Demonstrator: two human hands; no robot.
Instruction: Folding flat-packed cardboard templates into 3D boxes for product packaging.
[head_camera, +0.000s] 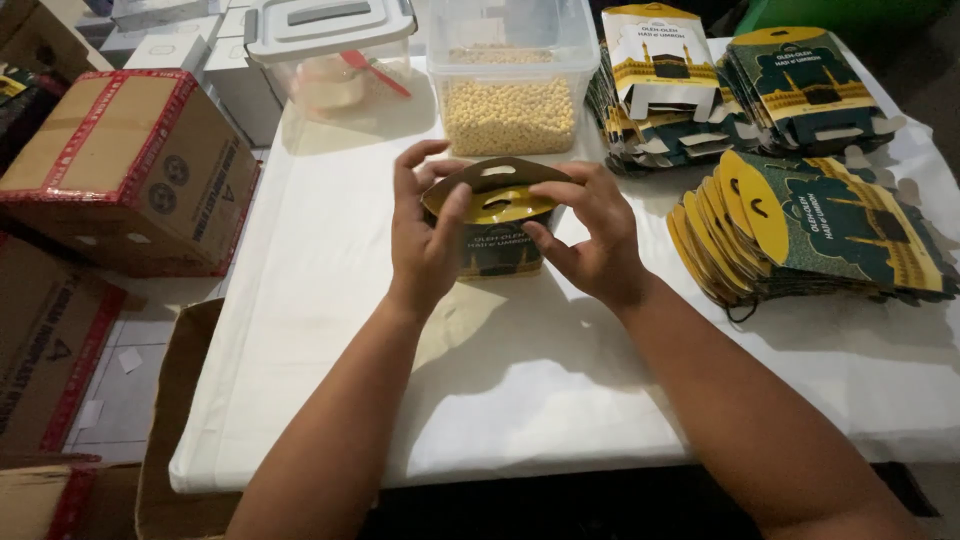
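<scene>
A small green-and-gold carton (497, 225) is held upright on the white table (330, 330), at its middle, with both hands closed round it. The left hand (425, 235) is curled against the carton's left side, its thumb pressed on the gold top flap; the right hand (590, 235) is wrapped round the right side, its fingers laid over the arched handle. Neither hand is spread wide; both are half-closed on the carton.

The carton is judged light and thin-walled, made of printed card: stiff enough to stand, yet easily dented or creased if squeezed at mid-wall. Its glossy face may be slightly slippery. A safer hold is judged to be at the folded corners and along the top flaps, where the card is doubled, rather than on the slotted handle alone.

Just behind the carton a clear tub (510, 75) of small yellow pellets is set, and to the left of that a lidded clear container (330, 50) with a red scoop inside. To the right of the carton, fanned piles of flat cartons (810, 235) are laid, with more stacks (740, 85) behind them. Well to the left of the carton, off the table, brown boxes (130, 165) with red tape are seen.
</scene>
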